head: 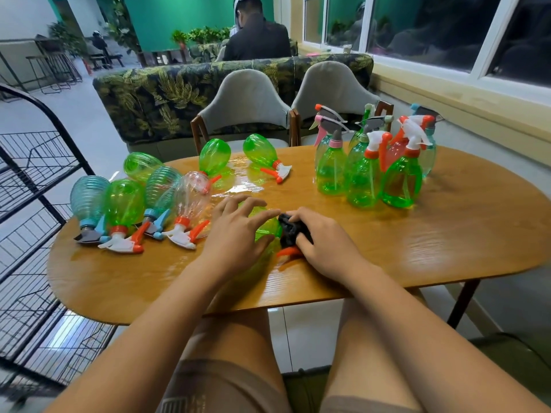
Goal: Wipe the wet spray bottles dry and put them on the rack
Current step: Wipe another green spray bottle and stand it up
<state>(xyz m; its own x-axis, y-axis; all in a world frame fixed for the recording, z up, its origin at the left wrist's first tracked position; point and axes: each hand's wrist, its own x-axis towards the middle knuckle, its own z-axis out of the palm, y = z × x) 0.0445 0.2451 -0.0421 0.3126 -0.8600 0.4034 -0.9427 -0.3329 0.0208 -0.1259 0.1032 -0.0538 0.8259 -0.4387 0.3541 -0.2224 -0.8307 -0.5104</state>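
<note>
The table is honey-brown wood with a fine darker grain. At its near middle lies a green bottle with an orange trigger, and against it a black cloth. On the left, a ribbed bottle is pale blue, its neighbour is green, and the clear bottle seems to carry faint reddish marks, though it is blurred. Their heads are white with orange, or blue with grey. At far right the standing bottles are mostly green; one head is grey and pink. The rack on the left is black wire. The far sofa is dark with a yellow-green leaf pattern, and the chairs are grey.
</note>
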